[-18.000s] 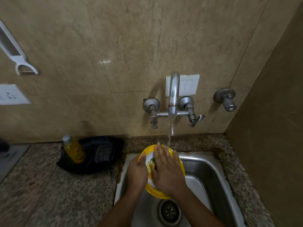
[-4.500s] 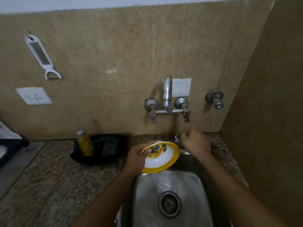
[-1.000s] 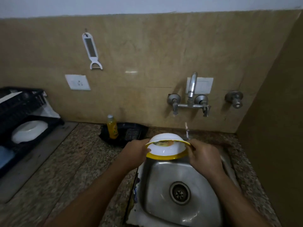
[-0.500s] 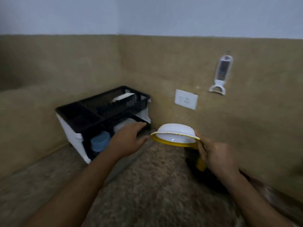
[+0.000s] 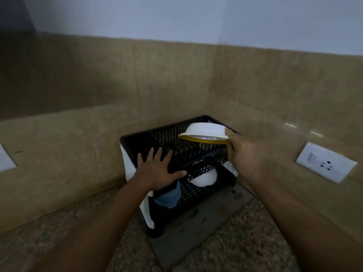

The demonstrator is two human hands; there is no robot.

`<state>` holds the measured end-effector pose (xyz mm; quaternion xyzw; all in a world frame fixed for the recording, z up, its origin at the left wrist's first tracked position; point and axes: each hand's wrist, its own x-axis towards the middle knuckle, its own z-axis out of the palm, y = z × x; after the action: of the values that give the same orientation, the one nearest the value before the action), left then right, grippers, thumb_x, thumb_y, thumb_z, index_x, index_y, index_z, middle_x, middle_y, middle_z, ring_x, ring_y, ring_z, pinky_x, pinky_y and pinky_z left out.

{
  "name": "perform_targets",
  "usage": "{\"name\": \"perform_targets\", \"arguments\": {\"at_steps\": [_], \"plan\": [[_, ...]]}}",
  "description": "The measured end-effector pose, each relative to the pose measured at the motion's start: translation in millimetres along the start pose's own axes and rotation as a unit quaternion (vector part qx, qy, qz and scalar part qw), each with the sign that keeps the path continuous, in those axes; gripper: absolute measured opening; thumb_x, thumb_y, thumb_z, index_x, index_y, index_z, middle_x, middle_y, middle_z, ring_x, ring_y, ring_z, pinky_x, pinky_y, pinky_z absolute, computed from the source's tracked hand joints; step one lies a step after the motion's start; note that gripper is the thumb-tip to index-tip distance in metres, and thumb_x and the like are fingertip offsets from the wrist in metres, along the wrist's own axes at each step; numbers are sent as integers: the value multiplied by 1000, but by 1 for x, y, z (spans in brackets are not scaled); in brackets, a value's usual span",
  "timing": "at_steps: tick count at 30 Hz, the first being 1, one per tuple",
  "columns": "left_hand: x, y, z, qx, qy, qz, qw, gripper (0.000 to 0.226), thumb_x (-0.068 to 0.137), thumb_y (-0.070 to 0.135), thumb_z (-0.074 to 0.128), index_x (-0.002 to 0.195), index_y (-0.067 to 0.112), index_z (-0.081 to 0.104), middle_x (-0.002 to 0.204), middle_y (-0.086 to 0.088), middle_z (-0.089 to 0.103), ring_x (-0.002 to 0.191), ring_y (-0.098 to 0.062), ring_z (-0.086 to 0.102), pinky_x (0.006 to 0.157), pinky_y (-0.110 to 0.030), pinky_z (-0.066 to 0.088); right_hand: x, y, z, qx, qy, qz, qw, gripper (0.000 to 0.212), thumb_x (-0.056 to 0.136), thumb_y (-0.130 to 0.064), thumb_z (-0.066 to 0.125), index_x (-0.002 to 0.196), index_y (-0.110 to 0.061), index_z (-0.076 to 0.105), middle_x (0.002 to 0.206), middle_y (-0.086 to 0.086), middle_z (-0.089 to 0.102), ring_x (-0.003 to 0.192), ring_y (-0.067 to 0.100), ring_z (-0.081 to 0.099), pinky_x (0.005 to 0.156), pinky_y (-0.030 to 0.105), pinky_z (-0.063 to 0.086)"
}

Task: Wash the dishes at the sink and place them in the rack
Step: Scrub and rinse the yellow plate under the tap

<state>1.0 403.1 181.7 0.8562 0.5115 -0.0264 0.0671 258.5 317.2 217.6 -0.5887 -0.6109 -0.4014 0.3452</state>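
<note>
Black two-tier dish rack (image 5: 198,154) tucked into the back corner of the speckled stone counter (image 5: 245,250), hard against the tan tiled walls. Grey drain mat (image 5: 202,222) under it, running out toward the counter's front. On the lower tier: a white bowl (image 5: 204,178) upside down toward the right end, a blue cup (image 5: 169,195) at the left front, partly hidden behind the left hand. White side panel of the rack showing at its left edge. White switch-and-socket plate (image 5: 326,162) on the right wall, well apart from the rack; another white plate (image 5: 5,160) just clipped at the left edge of view.

Left hand (image 5: 157,171) spread flat, fingers straight and apart, lying over the front left corner of the upper tier; touching or just above it, cannot tell. Nothing gripped there.

Right hand (image 5: 247,158) up at the rack's right end, pinching the yellow-rimmed bowl (image 5: 205,132) by its right edge — thumb on the white outside, remaining fingers curled beneath the rim. Bowl inverted, base up, slightly tilted, held in the air over the back right part of the upper tier, clear of the rack's mesh. Whole bowl projecting leftward from the fingertips, away from the palm. Some motion blur on the right forearm.
</note>
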Motion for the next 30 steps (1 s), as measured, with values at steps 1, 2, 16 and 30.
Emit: {"name": "perform_targets", "arguments": {"at_steps": [1, 2, 16, 30], "plan": [[2, -2, 3, 1, 3, 5, 1000, 106, 68, 96, 11, 155, 38, -6, 165, -2, -9, 151, -28, -12, 117, -60, -9, 10, -4, 15, 2, -2, -6, 1000, 44, 63, 4, 86, 106, -3, 76, 90, 17, 75, 72, 33, 70, 55, 41, 58], [3, -2, 4, 2, 7, 11, 1000, 105, 69, 96, 10, 155, 38, -6, 165, -1, -9, 151, -27, -12, 118, -59, -9, 18, -7, 31, 0, -8, -15, 1000, 45, 62, 3, 86, 105, -4, 76, 89, 16, 75, 72, 32, 69, 53, 40, 58], [9, -6, 13, -7, 13, 13, 1000, 101, 71, 95, 10, 154, 39, -9, 165, 0, -11, 151, -27, -14, 116, -58, -10, 39, -41, 137, -56, -306, -89, 946, 48, 84, -8, 64, 131, -5, 58, 113, 13, 70, 73, 32, 70, 47, 32, 43], [9, -5, 15, -3, 22, 14, 1000, 101, 71, 94, 8, 155, 38, -6, 166, -1, -2, 152, -25, -8, 118, -58, -8, 22, -53, 128, 83, -517, -7, 852, 71, 106, -37, 35, 155, 0, 1, 163, 22, -3, 151, 32, 1, 121, 43, 10]]}}
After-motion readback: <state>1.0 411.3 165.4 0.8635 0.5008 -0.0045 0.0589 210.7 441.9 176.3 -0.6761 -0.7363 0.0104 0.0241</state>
